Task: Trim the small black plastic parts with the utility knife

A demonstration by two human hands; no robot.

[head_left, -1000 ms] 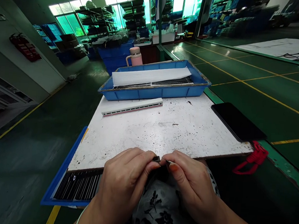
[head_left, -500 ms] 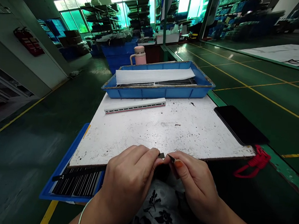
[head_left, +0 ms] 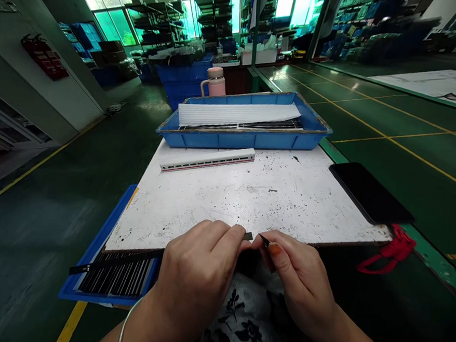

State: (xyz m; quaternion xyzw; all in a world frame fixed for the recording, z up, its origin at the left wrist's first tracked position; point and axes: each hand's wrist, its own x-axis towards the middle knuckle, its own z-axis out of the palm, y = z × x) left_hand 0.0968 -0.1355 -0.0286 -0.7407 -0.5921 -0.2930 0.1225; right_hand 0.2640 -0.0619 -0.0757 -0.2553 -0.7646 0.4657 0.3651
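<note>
My left hand (head_left: 202,263) is closed around a dark flat strip (head_left: 248,236), whose short end sticks out past the fingertips at the table's front edge. The strip's other end (head_left: 80,269) seems to emerge left of the hand, over the blue tray of dark strips. Close by on the right, my right hand (head_left: 295,269) pinches a small tool with a dark pointed tip (head_left: 264,240). Thumb and forefinger hold it near the strip's end. A long white piece with a red line and dark slots (head_left: 209,160) lies on the white table (head_left: 218,196).
A blue tray (head_left: 245,140) with white foam and dark strips stands at the table's back, a pink mug (head_left: 216,82) behind it. A black phone (head_left: 369,192) and red cord (head_left: 396,248) are at the right. Another blue tray (head_left: 110,235) sits lower left.
The strip's far end over the lower left tray has shifted left and slightly up. Both hands keep nearly the same pose and grip; the view has shifted slightly.
</note>
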